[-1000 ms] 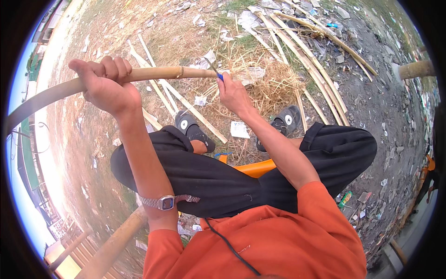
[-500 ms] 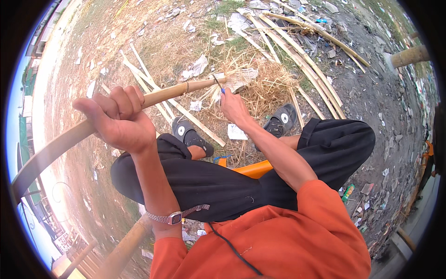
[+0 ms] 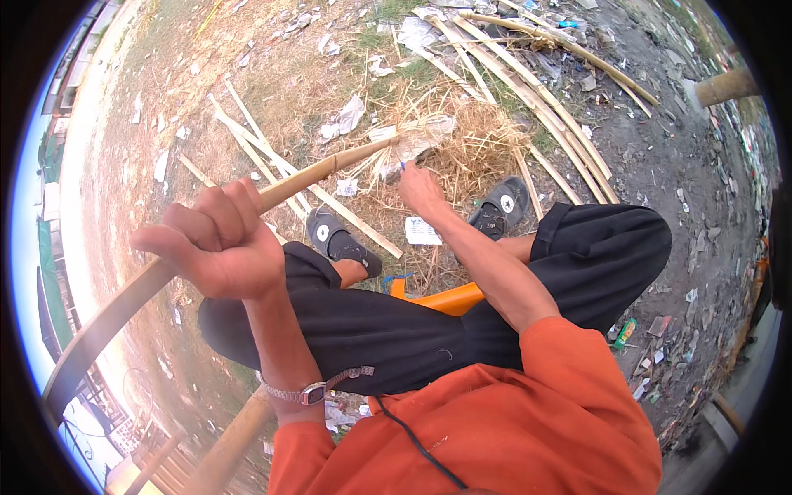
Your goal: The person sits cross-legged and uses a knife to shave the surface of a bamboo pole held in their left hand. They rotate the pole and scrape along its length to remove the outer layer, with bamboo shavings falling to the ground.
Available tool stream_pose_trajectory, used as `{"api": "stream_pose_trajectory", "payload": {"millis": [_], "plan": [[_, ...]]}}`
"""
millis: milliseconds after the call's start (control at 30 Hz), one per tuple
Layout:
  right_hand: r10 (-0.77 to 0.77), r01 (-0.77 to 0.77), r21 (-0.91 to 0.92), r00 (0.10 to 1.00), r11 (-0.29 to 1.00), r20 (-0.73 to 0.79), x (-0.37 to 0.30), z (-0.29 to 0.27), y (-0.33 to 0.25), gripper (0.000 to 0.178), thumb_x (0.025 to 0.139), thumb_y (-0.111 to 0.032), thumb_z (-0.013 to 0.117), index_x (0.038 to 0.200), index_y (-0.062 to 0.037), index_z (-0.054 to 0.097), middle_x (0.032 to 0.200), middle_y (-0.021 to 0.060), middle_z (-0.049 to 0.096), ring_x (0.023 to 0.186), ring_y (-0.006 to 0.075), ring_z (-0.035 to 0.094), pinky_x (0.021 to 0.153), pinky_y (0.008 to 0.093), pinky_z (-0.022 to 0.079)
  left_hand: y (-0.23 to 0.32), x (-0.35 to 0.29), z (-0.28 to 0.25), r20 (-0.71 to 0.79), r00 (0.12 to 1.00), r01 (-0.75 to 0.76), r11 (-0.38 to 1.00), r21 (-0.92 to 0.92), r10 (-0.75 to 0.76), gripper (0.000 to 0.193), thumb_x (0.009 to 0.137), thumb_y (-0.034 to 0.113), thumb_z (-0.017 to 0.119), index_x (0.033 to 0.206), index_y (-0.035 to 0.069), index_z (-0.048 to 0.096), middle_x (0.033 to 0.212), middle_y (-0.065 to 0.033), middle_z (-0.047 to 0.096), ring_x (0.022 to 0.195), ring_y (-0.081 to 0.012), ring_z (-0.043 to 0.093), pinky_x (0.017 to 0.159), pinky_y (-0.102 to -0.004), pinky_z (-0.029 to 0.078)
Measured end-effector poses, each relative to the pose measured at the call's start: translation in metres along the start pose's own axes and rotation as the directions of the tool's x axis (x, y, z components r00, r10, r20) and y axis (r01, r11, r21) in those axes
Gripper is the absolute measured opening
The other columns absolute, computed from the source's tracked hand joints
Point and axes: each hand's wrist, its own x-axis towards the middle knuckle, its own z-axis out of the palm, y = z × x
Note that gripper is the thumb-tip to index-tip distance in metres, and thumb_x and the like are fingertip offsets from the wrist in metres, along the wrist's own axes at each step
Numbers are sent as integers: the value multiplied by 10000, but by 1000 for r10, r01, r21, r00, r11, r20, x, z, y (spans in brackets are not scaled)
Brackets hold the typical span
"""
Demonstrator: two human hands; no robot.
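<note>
My left hand (image 3: 227, 235) is closed round a long bamboo strip (image 3: 330, 165), its thumb sticking out to the left. The strip slants from the far left rim up to a narrow end above the ground in the middle. Just below that far end, my right hand (image 3: 422, 188) is closed on a small knife (image 3: 403, 166) with a blue handle. Most of the knife is covered by my fingers, and its blade is hard to make out. Straw-like shavings (image 3: 478, 153) lie in a heap under and beyond the right hand.
Long split bamboo strips (image 3: 544, 111) lie at the far right, with more strips (image 3: 272, 161) at the left. My slippered feet (image 3: 505, 206) flank a white paper (image 3: 423, 231). An orange seat (image 3: 450, 300) shows under my legs. A bamboo pole (image 3: 227, 445) stands near my left elbow.
My left hand and the near part of the bamboo strip have dropped lower. The right hand has shifted slightly down and right, and the dark blade no longer crosses the strip's tip.
</note>
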Motion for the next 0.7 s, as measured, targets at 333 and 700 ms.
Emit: {"api": "stream_pose_trajectory", "payload": {"millis": [333,700], "plan": [[-114,123,188,992,975,-56,-35,-17,-16,214,921,-225,400,896,-13,417,565,243,545,560,434,566,501,495,454,1,-4,-10,147,989,1,1000,-14,1,530,921,533,296,547,168,210,427,58,140,394,-75,78,402,-247,111],[-99,105,-64,992,992,80,-4,-11,-13,204,911,-186,404,988,-3,452,698,263,590,707,417,608,613,500,485,7,2,-16,338,941,5,1000,-15,0,563,898,562,330,529,162,187,423,60,154,370,-66,100,374,-242,101]]}}
